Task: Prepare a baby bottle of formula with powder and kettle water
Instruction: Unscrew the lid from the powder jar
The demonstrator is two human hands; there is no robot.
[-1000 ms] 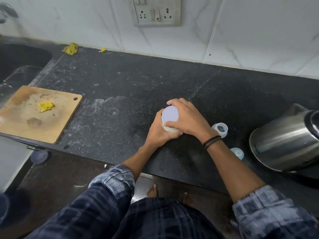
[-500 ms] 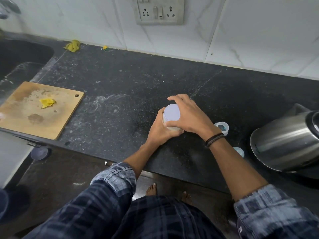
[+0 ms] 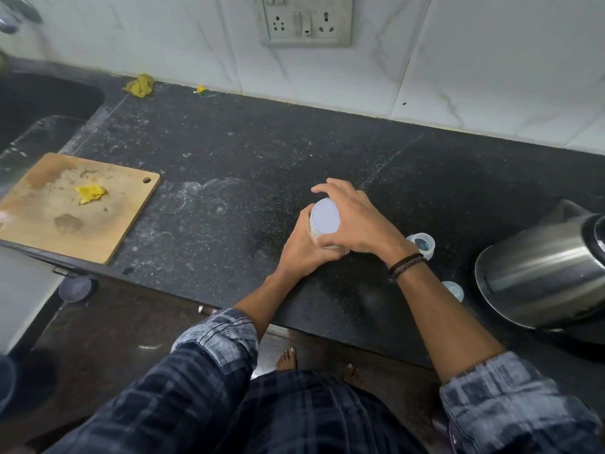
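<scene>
**Item held:** small cream cylindrical container (image 3: 322, 240), standing on the black speckled stone counter (image 3: 229, 165), near its front edge and about midway along it. The long axis is upright. Its flat pale-lilac lid (image 3: 324, 220) faces up at me.

**My left hand** (image 3: 302, 249): wrapped round the container's body from the near-left side, fingers curled tight against the wall to brace it.

**My right hand** (image 3: 358, 221): arched over the top from the right. The thumb lies along the lid's near rim and the fingers hook over its far rim, so the lid sits directly beneath them. This is the hand nearer the lid. I judge the coming move to be a twist about the upright axis to free it.

**Nearby, to my right:**
- white plastic ring with a dark centre (image 3: 422, 244), just beyond my right wrist
- pale blue round cap (image 3: 454, 290), nearer the counter edge
- brushed stainless-steel kettle (image 3: 537, 276), apart from the container

**Far left:** worn wooden cutting board (image 3: 75, 208) carrying a yellow scrap.

**Change against a second ago:**
- The container stands on the same spot beside the ring, and my left hand's grip is unchanged.
- My right hand's fingers are spread a little wider and arch higher, leaving slightly more of the lid's face showing.
- The lid is still seated.
</scene>
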